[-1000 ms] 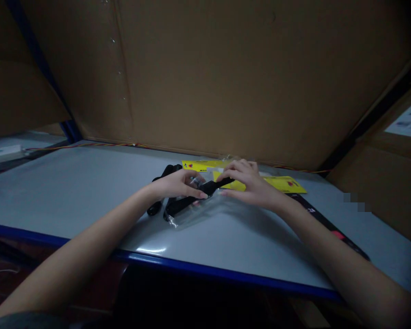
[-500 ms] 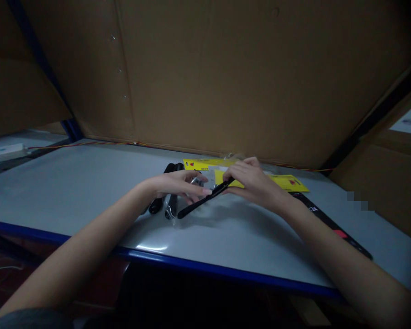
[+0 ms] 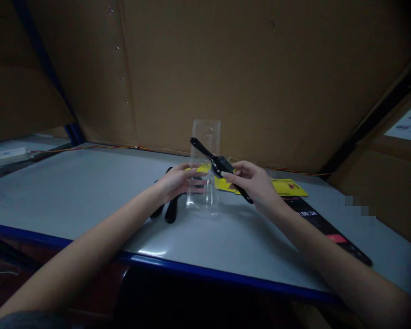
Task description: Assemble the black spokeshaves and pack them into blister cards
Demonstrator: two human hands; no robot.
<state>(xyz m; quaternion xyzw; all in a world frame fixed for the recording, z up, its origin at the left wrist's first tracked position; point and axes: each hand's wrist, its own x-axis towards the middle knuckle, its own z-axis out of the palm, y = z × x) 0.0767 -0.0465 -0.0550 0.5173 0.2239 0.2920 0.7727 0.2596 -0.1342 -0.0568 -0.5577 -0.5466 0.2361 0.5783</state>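
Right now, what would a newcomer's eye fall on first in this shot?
A clear plastic blister tray stands upright mid-table, at the fingertips of the left hand. Beside it, a black strap watch slants across the view, gripped in the right hand. Behind that hand, a bright yellow card lies on the grey table.

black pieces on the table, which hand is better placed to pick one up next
Left, probably: the left hand is just above the black pieces, with its fingers open beside the clear plastic tray. The right hand is holding the black tool and is farther away.
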